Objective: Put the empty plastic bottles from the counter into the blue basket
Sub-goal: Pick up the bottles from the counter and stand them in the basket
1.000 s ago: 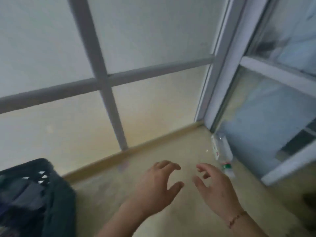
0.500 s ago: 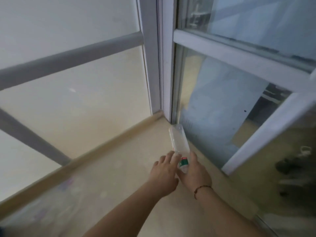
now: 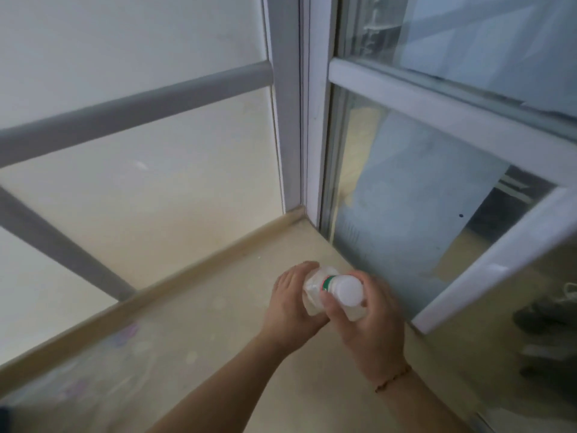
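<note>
Window (image 3: pixel 437 120): taking up most of the view, two panes meeting at a white post in the far corner. The left pane is frosted, the right one is clear with reflections.

Counter (image 3: pixel 218 354): beige ledge running along under the glass, a raised lip at its far edge. Nothing else is sitting on the part I can see, just some faint smudges.

Basket: not showing up anywhere right now, so the carry is going to need a turn away from this corner, I'd guess.

Left hand (image 3: pixel 288 303): wrapping the bottle's body from the left, fingers curled over the far side, thumb hidden. Looks like it's steadying the thing so it isn't rolling.

Right hand (image 3: pixel 373 320): closing on the neck end from the right, thumb pressing just below the cap. Thin bracelet on the wrist.

Bottle (image 3: pixel 315 287): clear plastic, looking empty, being held between both hands near the counter's far right corner, close by the clear pane. Cap end is pointing up at the camera, so it's tipping upright. Can't tell if the base is touching the counter.

Cap (image 3: pixel 348 290): white, green ring under it, screwed on.
</note>
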